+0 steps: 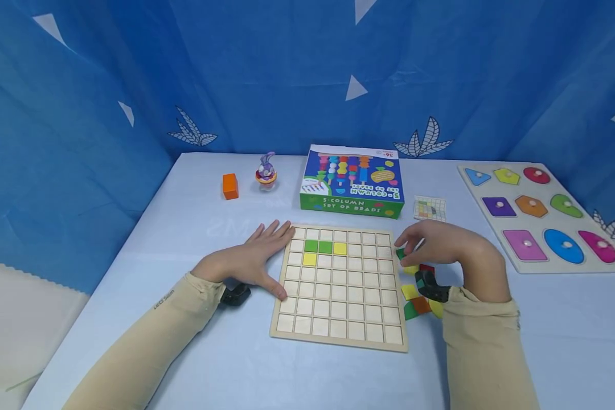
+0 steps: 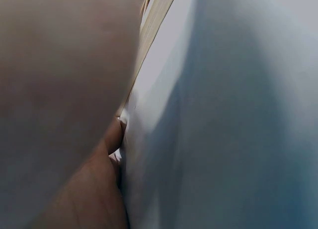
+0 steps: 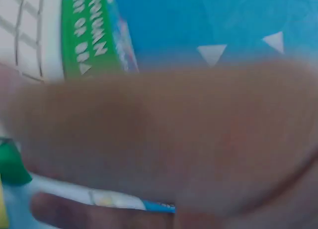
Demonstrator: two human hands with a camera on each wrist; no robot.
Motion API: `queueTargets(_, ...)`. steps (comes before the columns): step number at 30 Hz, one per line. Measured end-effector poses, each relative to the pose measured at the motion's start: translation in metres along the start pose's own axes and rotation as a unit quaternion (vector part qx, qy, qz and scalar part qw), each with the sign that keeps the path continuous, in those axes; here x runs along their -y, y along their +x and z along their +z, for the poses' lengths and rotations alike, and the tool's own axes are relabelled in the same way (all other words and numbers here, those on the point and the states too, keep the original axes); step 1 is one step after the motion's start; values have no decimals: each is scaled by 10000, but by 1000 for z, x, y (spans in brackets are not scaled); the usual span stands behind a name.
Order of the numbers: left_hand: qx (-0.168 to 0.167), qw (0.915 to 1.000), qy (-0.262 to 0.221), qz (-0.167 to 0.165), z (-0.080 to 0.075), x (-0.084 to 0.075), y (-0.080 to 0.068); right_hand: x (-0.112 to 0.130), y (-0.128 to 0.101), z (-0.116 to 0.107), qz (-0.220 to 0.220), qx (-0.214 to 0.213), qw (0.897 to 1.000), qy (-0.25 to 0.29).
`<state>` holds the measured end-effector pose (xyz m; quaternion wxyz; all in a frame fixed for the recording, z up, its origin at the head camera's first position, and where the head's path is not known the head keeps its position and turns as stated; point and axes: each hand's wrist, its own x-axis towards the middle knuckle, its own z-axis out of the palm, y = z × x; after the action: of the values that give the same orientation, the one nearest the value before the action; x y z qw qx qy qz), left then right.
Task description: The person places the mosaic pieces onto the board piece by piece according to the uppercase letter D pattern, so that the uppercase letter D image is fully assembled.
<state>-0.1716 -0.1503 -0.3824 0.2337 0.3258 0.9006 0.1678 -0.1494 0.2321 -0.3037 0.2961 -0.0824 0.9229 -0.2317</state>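
Observation:
A wooden grid board (image 1: 338, 344) lies in the middle of the table, with two green square tiles (image 1: 318, 246) and two yellow ones (image 1: 310, 259) in its upper cells. My left hand (image 1: 258, 256) rests spread along the board's left edge, thumb on the frame. At the right edge, my right hand (image 1: 433, 242) bends its fingers over loose tiles. A dark green piece (image 1: 401, 253) shows between its thumb and forefinger; I cannot tell whether they pinch it. In the right wrist view, that green piece (image 3: 12, 162) appears beside the blurred hand.
Below the right hand lie loose yellow, red and green pieces (image 1: 410, 292). Behind the board stand a bead-set box (image 1: 351, 182), a small patterned card (image 1: 430, 208), a rabbit figurine (image 1: 266, 171) and an orange block (image 1: 230, 186). A knobbed shape puzzle (image 1: 535, 219) lies at the right.

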Motion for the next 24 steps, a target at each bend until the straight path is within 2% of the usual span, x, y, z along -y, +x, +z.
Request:
queueTargets(4,22,10000,2,-37,-1,-1,0,-11,3,1,284,-50,9996,7)
queueTargets(9,37,10000,45,-34,-2,-2,0,-19,8,4,404,-67,9992,41)
queueTargets(24,10,10000,42,-35,-2,-3,-1,-22,12,8,678,116,9976,96)
